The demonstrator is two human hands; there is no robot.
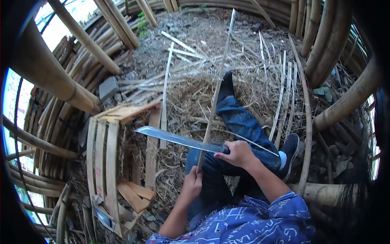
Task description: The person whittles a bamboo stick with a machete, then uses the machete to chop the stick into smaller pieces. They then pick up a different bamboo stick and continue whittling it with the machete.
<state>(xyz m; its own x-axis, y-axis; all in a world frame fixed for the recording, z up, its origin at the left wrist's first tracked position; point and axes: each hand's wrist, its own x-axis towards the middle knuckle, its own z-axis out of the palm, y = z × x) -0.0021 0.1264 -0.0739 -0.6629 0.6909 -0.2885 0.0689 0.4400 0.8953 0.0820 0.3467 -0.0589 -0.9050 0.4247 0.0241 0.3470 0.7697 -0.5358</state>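
Observation:
My right hand [239, 153] is closed around the dark handle of a machete [175, 138]. The broad metal blade reaches left across my lap, its tip over the ground beside a wooden crate. Near the handle, the blade crosses a long thin bamboo strip [214, 97] and appears to touch it. My left hand [192, 181] grips the lower end of that strip, below the blade. From there the strip slants up and away past my shoe, its far end pale. My legs in jeans [239, 122] lie beneath both hands.
A slatted wooden crate [102, 158] stands at my left, with a grey block [108, 88] beyond it. Loose bamboo strips [165, 95] and shavings [195, 91] litter the ground. Thick bamboo poles [61, 67] rise on both sides, and a long pole [306, 118] lies at my right.

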